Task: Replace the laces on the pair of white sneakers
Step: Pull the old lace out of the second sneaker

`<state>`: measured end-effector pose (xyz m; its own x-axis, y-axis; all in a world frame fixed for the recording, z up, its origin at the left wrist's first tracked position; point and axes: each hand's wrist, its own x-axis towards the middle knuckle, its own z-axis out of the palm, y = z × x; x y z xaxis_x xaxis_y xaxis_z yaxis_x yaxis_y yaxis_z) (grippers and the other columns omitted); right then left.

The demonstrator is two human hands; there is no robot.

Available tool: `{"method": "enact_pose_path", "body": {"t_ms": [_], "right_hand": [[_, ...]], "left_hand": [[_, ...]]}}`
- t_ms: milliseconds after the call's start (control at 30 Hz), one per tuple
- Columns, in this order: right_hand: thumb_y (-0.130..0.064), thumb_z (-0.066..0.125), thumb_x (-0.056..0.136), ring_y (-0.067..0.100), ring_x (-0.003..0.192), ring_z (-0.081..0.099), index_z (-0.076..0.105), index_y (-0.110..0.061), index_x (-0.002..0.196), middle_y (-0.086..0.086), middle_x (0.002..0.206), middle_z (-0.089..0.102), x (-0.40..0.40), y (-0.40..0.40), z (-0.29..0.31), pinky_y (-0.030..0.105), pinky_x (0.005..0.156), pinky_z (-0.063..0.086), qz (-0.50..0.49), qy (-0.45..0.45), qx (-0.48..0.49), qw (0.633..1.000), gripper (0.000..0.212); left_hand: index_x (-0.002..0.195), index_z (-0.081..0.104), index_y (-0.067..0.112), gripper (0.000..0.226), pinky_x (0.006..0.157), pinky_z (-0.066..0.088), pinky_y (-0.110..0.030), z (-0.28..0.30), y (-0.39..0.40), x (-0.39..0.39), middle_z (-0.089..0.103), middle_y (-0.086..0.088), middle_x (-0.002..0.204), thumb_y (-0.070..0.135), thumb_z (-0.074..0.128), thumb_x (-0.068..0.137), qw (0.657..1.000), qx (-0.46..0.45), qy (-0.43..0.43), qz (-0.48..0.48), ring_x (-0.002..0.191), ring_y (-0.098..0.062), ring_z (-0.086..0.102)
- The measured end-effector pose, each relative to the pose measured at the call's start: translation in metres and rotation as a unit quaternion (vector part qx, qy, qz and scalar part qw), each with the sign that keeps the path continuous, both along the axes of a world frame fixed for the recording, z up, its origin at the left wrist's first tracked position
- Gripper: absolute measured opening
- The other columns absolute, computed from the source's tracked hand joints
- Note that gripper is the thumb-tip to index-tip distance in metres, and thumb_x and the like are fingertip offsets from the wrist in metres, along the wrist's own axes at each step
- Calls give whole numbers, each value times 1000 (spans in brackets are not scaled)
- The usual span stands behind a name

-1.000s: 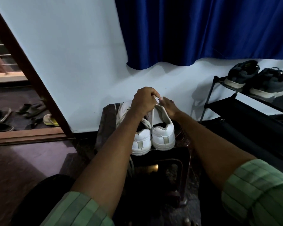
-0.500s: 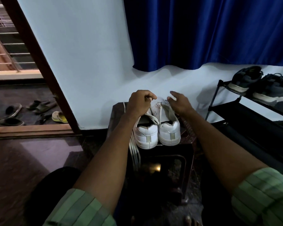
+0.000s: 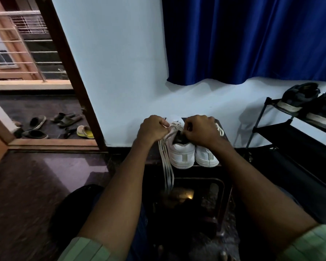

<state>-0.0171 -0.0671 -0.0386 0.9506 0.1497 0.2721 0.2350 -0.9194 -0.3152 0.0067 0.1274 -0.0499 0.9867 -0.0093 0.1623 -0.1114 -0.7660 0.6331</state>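
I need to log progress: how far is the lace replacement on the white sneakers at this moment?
Early stage, it seems. Done: nothing is clearly finished. In hand: the left hand grips a bunch of white laces that hang over the front edge of the dark stool, while the right hand pinches at the top of the left sneaker. Left: the right sneaker is untouched; a lace shows beside it.

White sneakers (image 3: 193,156) atop dark stool (image 3: 222,178)

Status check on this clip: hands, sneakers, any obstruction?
Left hand grips white laces. Right hand pinches at left sneaker tongue. Nothing obstructing.
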Motion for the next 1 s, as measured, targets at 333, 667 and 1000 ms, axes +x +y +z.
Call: {"method": "enact_pose_path", "body": {"t_ms": [333, 667, 1000], "right_hand": [[-38, 76, 88, 9, 68, 71, 77, -16, 73, -6, 68, 74, 24, -13, -1, 31, 62, 52, 6, 13, 381, 924, 26], [-45, 78, 86, -1, 93, 61, 77, -29, 112, -13, 105, 71, 22, -12, 0, 26, 85, 49, 69, -36, 200, 977, 30], [8, 63, 90, 16, 72, 68, 72, 9, 84, 22, 86, 75, 30, -12, 2, 25, 68, 53, 51, 57, 490, 868, 11]], "left_hand": [[81, 82, 22, 25, 75, 51, -28, -2, -9, 3, 77, 2, 75, 43, 74, 91, 999, 12, -20, -41, 76, -15, 71], [86, 73, 38, 39, 82, 57, -39, 14, -26, 11, 69, 21, 77, 52, 40, 104, 985, -69, -112, -109, 76, -4, 66], [111, 76, 21, 18, 64, 53, -21, 19, -25, 14, 76, 2, 88, 16, 75, 94, 967, -203, -89, -124, 65, -11, 73]]}}
